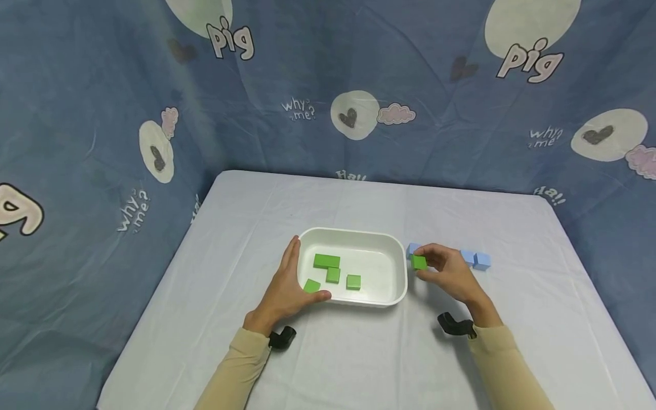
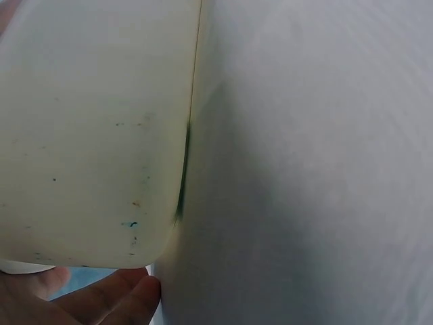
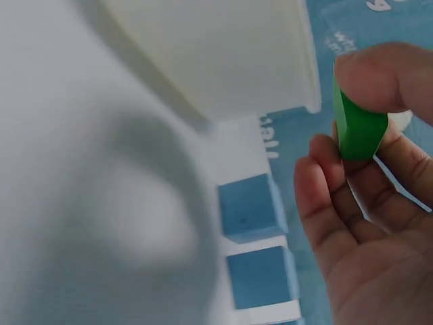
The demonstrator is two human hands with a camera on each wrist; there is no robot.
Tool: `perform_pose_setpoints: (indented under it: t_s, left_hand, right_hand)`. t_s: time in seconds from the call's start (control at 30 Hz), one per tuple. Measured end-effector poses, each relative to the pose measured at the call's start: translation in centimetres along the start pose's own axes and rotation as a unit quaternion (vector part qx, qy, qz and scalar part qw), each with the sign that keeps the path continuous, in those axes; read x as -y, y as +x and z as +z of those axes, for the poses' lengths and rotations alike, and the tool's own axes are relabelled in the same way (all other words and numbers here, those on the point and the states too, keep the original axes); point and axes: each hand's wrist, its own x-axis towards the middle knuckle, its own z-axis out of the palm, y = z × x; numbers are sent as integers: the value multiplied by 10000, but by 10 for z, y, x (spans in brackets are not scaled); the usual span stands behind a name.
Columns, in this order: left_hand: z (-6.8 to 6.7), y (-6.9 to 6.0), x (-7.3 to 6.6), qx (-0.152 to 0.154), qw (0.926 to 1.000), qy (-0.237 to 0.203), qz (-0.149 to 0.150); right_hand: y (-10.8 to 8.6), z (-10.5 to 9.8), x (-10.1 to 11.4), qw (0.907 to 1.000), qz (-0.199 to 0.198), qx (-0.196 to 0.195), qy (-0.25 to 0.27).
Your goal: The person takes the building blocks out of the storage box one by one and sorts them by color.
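Observation:
A white tray [image 1: 359,303] lies across the middle of the cloth with several green blocks inside, one of them a longer green block [image 1: 326,261]. My left hand [image 1: 287,285] rests against the tray's left end, fingers straight along its side and thumb over the near rim; the left wrist view shows fingertips [image 2: 139,298] beside the tray wall [image 2: 95,156]. Just off the tray's right end, my right hand [image 1: 451,273] pinches a green cube [image 1: 419,262] between thumb and fingers. In the right wrist view that green cube [image 3: 362,128] partly hides behind the thumb.
Behind the right hand runs a row of blue cubes [image 1: 482,261], partly covered by it; one blue cube [image 1: 412,249] shows on its left. A white cloth [image 1: 359,353] covers the table. Beyond its far edge hangs a patterned blue curtain [image 1: 307,142].

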Motion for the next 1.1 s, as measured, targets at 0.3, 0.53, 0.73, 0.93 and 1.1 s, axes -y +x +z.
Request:
perform_pose_setpoints:
  t_s: [0.3, 0.53, 0.73, 0.93, 1.1]
  left_hand:
    - [-2, 4, 0, 20, 10000, 40, 42]
    - [-2, 5, 0, 22, 10000, -26, 8]
    - [-1, 3, 1, 13, 10000, -68, -19]
    - [-2, 3, 1, -5, 10000, -64, -54]
    - [-1, 3, 3, -13, 10000, -53, -69]
  right_hand:
    - [-6, 20, -13, 9982, 138, -400, -432]
    - [-10, 30, -22, 9906, 68, -836, -1081]
    - [-14, 35, -40, 9793, -48, -1217, -1619]
    - [-13, 38, -46, 9739, -506, -1353, -1753]
    - [-12, 40, -46, 9736, -378, -1306, -1836]
